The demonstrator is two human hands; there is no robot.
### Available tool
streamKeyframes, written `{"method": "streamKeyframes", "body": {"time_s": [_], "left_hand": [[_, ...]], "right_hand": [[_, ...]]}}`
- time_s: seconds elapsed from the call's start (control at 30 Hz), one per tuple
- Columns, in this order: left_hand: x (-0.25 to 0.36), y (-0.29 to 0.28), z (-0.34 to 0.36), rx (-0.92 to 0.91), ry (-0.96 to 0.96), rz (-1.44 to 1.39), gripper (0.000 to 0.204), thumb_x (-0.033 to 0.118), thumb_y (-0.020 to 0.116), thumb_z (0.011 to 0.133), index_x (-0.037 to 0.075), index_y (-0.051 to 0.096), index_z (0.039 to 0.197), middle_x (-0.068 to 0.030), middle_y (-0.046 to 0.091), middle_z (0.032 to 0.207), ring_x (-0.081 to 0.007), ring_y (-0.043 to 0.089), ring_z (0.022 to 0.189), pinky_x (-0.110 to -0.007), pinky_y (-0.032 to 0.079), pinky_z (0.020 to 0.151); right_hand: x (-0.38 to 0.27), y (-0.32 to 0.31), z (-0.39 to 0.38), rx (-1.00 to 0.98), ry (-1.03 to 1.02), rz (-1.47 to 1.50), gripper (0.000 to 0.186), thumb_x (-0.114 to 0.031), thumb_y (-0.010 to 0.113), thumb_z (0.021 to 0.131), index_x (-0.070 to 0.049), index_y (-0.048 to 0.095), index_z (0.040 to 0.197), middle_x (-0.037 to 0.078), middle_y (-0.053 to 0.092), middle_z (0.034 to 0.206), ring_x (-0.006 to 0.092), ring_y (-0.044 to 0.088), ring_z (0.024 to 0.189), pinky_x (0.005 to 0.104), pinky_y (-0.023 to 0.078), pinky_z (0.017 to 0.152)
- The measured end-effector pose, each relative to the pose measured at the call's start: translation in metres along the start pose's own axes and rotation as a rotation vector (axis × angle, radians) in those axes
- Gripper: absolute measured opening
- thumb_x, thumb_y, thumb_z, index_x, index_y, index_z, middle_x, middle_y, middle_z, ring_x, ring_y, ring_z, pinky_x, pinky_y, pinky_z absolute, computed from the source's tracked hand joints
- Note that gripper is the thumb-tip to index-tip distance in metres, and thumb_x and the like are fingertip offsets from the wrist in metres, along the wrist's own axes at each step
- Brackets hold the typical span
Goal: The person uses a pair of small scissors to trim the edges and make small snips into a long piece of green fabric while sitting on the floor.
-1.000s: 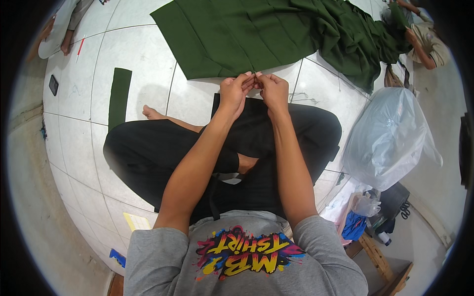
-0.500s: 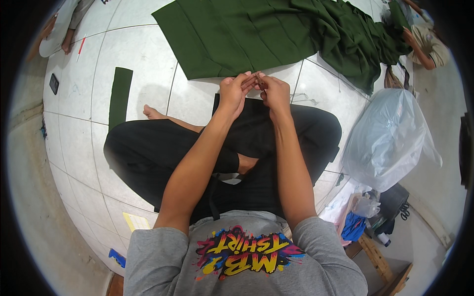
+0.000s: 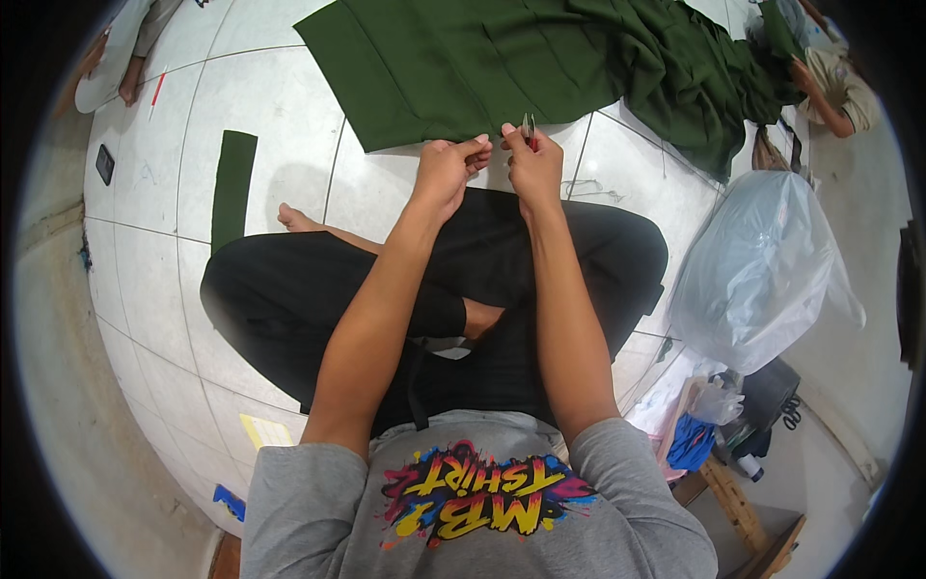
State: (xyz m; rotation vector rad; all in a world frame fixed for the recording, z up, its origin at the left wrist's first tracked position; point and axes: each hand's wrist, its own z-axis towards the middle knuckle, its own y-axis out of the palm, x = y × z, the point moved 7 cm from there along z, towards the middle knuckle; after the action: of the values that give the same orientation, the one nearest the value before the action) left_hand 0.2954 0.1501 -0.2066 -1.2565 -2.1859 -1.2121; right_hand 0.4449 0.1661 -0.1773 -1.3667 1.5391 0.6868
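Observation:
A large spread of dark green fabric lies on the tiled floor in front of me. My left hand is pinched at its near edge, on something too small to make out. Just to its right, my right hand grips small metal thread snips with red on them, blades pointing up over the fabric. Both hands are above my crossed legs in black trousers. A separate green strip lies on the floor to the left, beside my knee.
A co-worker handles fabric at upper right; another person's leg is at upper left. A bulging plastic bag sits to my right, above piled items. A phone and a red stick-like object lie leftward.
My hands have moved apart and slightly forward, the left also a little leftward. The snips now point upright and show clearly in my right hand.

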Motion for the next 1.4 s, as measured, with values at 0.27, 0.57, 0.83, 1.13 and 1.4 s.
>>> {"method": "streamKeyframes", "body": {"time_s": [0.27, 0.57, 0.83, 1.13, 1.4], "left_hand": [[0.006, -0.004, 0.000, 0.062, 0.034, 0.054, 0.016, 0.012, 0.069, 0.094, -0.002, 0.068, 0.101, -0.0108, 0.070, 0.102, -0.0190, 0.066, 0.097, -0.034, 0.051, 0.087], [-0.014, 0.004, 0.005, -0.024, 0.077, -0.304, 0.025, 0.017, 0.068, 0.094, 0.000, 0.061, 0.111, -0.0130, 0.066, 0.114, -0.0274, 0.063, 0.114, -0.041, 0.048, 0.097], [-0.056, 0.093, 0.045, -0.116, -0.101, -0.544, 0.042, 0.036, 0.067, 0.097, 0.004, 0.057, 0.122, -0.0106, 0.063, 0.117, -0.0225, 0.059, 0.110, -0.039, 0.047, 0.097], [-0.037, 0.078, 0.039, 0.008, -0.015, -0.448, 0.027, 0.023, 0.069, 0.096, 0.004, 0.062, 0.114, -0.0120, 0.065, 0.114, -0.0227, 0.062, 0.107, -0.038, 0.047, 0.091], [-0.032, 0.078, 0.032, 0.036, -0.048, -0.481, 0.028, 0.021, 0.071, 0.095, 0.003, 0.061, 0.114, -0.0153, 0.067, 0.112, -0.0234, 0.064, 0.105, -0.037, 0.051, 0.084]], "right_hand": [[0.004, 0.001, 0.002, -0.073, 0.088, -0.002, 0.025, -0.023, 0.074, 0.090, 0.000, 0.068, 0.084, 0.003, 0.059, 0.070, 0.0102, 0.045, 0.058, 0.0313, 0.036, 0.053], [0.007, -0.034, 0.042, 0.104, 0.406, 0.503, 0.017, -0.014, 0.071, 0.089, -0.002, 0.064, 0.099, 0.008, 0.066, 0.089, 0.0098, 0.037, 0.051, 0.0276, 0.031, 0.044], [-0.007, -0.046, 0.036, 0.030, 0.399, 0.399, 0.011, -0.012, 0.068, 0.090, -0.002, 0.064, 0.092, 0.006, 0.067, 0.083, 0.0101, 0.042, 0.057, 0.0257, 0.031, 0.045], [-0.018, -0.062, 0.028, 0.026, 0.145, -0.187, 0.044, -0.037, 0.049, 0.102, -0.001, 0.074, 0.105, 0.002, 0.063, 0.078, 0.0083, 0.043, 0.053, 0.0260, 0.031, 0.044], [-0.010, -0.057, 0.024, 0.020, 0.134, -0.130, 0.036, -0.030, 0.061, 0.096, 0.002, 0.072, 0.084, 0.008, 0.066, 0.073, 0.0157, 0.056, 0.066, 0.0302, 0.041, 0.062]]}}
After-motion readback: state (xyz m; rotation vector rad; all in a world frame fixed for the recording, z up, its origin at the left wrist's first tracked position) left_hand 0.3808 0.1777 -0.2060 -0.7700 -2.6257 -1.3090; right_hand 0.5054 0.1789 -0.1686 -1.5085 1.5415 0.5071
